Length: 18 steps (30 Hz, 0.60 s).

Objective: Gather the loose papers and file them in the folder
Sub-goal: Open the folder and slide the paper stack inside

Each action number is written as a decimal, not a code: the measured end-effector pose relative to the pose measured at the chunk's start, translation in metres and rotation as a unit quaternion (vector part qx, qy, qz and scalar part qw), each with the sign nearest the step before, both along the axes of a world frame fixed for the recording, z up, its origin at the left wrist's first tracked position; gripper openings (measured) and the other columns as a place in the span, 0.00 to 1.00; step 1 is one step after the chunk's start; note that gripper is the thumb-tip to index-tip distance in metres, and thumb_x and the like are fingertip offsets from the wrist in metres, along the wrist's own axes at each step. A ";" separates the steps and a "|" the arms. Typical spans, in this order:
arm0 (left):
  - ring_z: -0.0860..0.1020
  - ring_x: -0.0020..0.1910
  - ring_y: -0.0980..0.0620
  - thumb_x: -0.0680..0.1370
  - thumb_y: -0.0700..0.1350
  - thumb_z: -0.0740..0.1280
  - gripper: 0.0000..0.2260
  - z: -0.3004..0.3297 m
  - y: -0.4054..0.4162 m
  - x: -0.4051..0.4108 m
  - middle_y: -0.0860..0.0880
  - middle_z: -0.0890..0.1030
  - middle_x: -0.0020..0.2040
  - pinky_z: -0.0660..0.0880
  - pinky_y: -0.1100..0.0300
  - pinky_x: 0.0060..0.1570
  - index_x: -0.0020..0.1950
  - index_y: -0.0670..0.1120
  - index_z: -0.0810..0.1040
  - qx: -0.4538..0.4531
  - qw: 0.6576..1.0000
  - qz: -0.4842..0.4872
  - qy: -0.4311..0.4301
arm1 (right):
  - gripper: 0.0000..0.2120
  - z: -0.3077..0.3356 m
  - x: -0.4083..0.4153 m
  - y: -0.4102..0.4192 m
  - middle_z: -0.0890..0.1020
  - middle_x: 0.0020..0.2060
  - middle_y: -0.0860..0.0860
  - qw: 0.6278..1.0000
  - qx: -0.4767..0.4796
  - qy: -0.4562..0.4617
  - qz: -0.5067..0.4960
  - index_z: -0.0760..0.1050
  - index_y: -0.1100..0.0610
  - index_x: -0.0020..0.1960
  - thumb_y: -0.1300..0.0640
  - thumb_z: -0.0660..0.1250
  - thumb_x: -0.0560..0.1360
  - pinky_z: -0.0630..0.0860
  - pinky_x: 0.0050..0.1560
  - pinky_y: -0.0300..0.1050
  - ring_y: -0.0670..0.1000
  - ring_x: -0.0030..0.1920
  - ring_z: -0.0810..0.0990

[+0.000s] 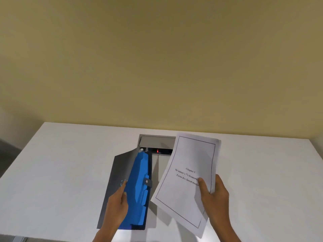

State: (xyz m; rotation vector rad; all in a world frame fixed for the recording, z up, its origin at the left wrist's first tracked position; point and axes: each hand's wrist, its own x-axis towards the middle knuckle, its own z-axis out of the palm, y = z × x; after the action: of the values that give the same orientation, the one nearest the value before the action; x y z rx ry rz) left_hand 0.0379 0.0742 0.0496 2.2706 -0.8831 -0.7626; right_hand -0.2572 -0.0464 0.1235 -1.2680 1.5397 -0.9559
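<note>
A grey expanding folder with blue tabbed dividers lies on the white table, in front of me and slightly left. My left hand grips its grey front flap and holds it open, fingers at the edge of the blue dividers. My right hand holds a stack of white printed papers lifted off the table just right of the folder, tilted, thumb on the top sheet. The top sheet reads "Chapter 3" inside a thin border.
The white table stands against a yellowish wall. A recessed grey cable box with a small red light sits in the tabletop behind the folder, partly hidden by the papers. The table's near edge runs along the bottom left.
</note>
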 end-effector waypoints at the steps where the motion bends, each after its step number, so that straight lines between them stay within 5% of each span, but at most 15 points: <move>1: 0.73 0.36 0.63 0.85 0.41 0.58 0.22 0.005 -0.003 -0.011 0.56 0.77 0.48 0.73 0.74 0.34 0.80 0.51 0.66 -0.002 1.000 0.004 0.009 | 0.11 0.004 0.002 -0.001 0.87 0.44 0.35 1.000 -0.007 -0.003 0.003 0.79 0.38 0.49 0.56 0.73 0.80 0.80 0.36 0.33 0.39 0.43 0.86; 4: 0.77 0.45 0.61 0.86 0.41 0.57 0.22 0.018 -0.012 -0.041 0.49 0.80 0.64 0.74 0.75 0.50 0.80 0.49 0.66 -0.005 0.999 0.006 0.039 | 0.09 0.015 0.009 -0.002 0.87 0.44 0.37 1.000 -0.020 -0.004 0.018 0.77 0.42 0.51 0.56 0.72 0.81 0.78 0.35 0.27 0.39 0.43 0.86; 7: 0.80 0.63 0.45 0.86 0.41 0.57 0.21 0.027 -0.021 -0.064 0.43 0.76 0.74 0.76 0.53 0.68 0.80 0.48 0.66 -0.005 0.998 -0.008 0.058 | 0.07 0.021 0.015 -0.002 0.86 0.46 0.37 0.998 -0.030 0.013 0.051 0.75 0.43 0.56 0.54 0.70 0.82 0.79 0.35 0.25 0.35 0.47 0.85; 13: 0.76 0.69 0.44 0.85 0.40 0.58 0.22 0.034 -0.028 -0.092 0.45 0.75 0.75 0.73 0.50 0.72 0.80 0.46 0.66 -0.014 0.996 -0.013 0.081 | 0.09 0.012 0.030 0.001 0.81 0.48 0.39 0.982 -0.037 0.124 0.138 0.67 0.42 0.59 0.51 0.65 0.84 0.80 0.34 0.28 0.37 0.39 0.82; 18: 0.77 0.69 0.41 0.85 0.42 0.59 0.22 0.039 -0.032 -0.104 0.43 0.75 0.74 0.72 0.46 0.71 0.80 0.46 0.65 -0.015 0.995 -0.002 0.094 | 0.11 -0.008 0.046 0.004 0.83 0.56 0.46 0.965 -0.011 0.184 0.186 0.71 0.49 0.65 0.52 0.66 0.84 0.74 0.34 0.25 0.44 0.41 0.80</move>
State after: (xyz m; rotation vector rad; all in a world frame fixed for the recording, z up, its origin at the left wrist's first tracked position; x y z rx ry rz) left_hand -0.0658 0.0419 0.0884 2.1312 -0.8039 -0.9419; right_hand -0.2108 -0.0420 0.1159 -1.7491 1.4876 -0.5150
